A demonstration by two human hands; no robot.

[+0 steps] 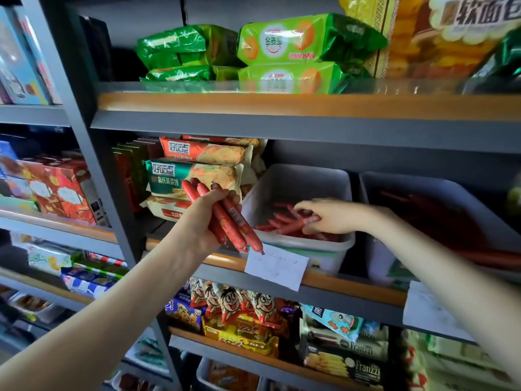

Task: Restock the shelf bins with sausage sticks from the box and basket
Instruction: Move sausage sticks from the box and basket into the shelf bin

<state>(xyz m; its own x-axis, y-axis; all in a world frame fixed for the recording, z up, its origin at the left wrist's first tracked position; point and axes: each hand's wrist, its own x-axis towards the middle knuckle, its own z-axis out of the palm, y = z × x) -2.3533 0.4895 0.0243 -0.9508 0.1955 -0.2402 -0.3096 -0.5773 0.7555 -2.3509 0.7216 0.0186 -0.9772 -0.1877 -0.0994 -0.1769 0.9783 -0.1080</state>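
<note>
Red sausage sticks (229,221) gripped in a bunch by my left hand (204,218) at mid-frame slant from upper left to lower right, pointing toward the white bin (298,179) just to their right, where my right hand (327,215), the nearer one, pinches loose sticks (277,225) lying inside.

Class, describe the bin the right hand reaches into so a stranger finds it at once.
Find the middle shelf with the orange edge. The left bin of two stands beside the stacked biscuit packs. Unlike the right bin, it has the right hand in it, holding sausage sticks.
</note>
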